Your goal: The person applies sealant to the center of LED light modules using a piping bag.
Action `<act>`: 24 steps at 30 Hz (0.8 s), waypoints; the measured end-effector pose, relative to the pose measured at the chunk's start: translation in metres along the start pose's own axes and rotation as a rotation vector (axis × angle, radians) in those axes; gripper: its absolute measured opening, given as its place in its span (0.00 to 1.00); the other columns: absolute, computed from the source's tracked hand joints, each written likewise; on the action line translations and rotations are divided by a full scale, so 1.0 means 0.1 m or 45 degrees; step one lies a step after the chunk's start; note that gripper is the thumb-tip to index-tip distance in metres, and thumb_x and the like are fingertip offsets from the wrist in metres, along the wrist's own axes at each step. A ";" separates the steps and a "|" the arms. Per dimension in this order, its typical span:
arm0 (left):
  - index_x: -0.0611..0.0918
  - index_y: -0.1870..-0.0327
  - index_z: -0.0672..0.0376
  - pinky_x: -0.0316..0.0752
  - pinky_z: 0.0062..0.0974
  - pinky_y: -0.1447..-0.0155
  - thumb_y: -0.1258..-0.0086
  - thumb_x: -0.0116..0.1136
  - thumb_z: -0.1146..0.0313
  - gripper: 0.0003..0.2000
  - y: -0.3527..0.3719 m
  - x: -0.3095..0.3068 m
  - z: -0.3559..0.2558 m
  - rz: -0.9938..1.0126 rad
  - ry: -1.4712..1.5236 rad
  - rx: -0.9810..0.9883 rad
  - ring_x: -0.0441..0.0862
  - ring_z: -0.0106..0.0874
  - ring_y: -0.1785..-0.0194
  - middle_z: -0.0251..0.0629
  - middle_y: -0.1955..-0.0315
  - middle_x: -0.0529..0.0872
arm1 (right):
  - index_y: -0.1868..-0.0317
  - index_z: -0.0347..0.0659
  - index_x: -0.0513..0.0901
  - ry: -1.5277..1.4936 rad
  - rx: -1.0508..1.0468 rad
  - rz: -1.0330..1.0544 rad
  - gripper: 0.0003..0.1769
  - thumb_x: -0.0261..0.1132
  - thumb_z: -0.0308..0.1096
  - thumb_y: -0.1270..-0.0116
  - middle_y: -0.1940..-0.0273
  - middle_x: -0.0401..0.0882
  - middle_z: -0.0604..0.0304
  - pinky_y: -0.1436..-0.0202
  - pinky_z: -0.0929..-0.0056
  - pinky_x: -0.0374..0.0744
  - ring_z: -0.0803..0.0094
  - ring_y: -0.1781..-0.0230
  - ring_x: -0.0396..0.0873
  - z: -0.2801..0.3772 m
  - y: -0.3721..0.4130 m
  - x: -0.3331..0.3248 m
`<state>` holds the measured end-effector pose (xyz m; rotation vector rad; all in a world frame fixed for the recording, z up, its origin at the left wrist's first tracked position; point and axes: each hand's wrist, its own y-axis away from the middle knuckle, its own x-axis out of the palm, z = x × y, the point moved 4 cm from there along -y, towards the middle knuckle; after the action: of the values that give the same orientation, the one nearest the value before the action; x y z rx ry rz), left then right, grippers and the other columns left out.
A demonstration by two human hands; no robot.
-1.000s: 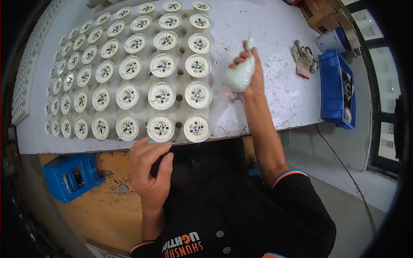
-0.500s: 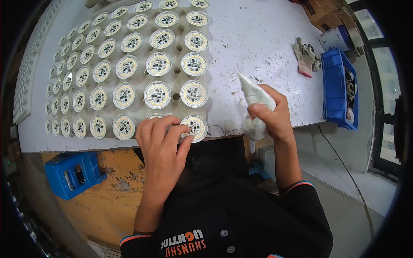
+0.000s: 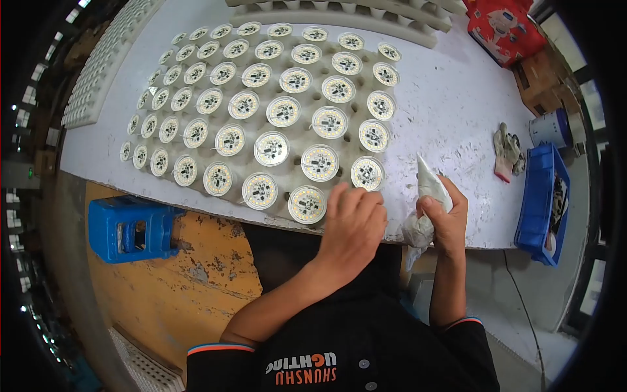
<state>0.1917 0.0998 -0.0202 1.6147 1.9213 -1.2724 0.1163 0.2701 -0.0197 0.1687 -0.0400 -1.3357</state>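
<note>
My right hand point(image 3: 443, 222) grips a piping bag point(image 3: 432, 186) of white paste, its narrow tip pointing up and away from me. My left hand point(image 3: 356, 225) is at the front right corner of a pale foam tray point(image 3: 339, 55), fingers bent and drawn together. Whatever lies under those fingers is hidden. Rows of round LED bulb bases with circuit boards stand in the tray. Closest to my left hand are one LED board point(image 3: 307, 204) on its left and another LED board point(image 3: 367, 173) just beyond it. Thin wires stick out beside several boards.
More foam trays lie at the back point(image 3: 392, 19) and far left point(image 3: 114, 62). On the right are work gloves point(image 3: 506, 153), a white-and-blue bucket point(image 3: 548, 129), a blue crate point(image 3: 537, 202) and a red bag point(image 3: 506, 29). A blue stool point(image 3: 130, 228) stands below the table.
The view has turned and shifted, so the tray sits more to the right and slanted. My left hand has moved right, over the corner. My right hand still grips the piping bag.
</note>
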 end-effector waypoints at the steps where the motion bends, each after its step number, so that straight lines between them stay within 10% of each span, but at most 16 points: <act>1: 0.81 0.64 0.54 0.59 0.49 0.30 0.42 0.68 0.72 0.08 0.00 0.06 -0.01 0.005 -0.028 0.021 0.74 0.38 0.45 0.31 0.56 0.79 | 0.45 0.30 0.82 -0.008 -0.001 -0.004 0.23 0.74 0.32 0.40 0.66 0.82 0.62 0.63 0.78 0.76 0.80 0.68 0.77 0.00 0.00 -0.01; 24: 0.79 0.41 0.53 0.50 0.57 0.27 0.53 0.79 0.57 0.35 0.09 -0.36 0.12 0.201 -0.159 -0.066 0.72 0.36 0.43 0.33 0.52 0.77 | 0.47 0.31 0.84 0.185 -0.065 0.020 0.23 0.75 0.34 0.42 0.61 0.83 0.62 0.57 0.77 0.76 0.78 0.62 0.78 0.11 -0.01 -0.11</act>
<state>0.2075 0.0679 -0.0047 1.5867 1.7031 -1.2192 0.1113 0.2792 -0.0087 0.2215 0.1154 -1.3045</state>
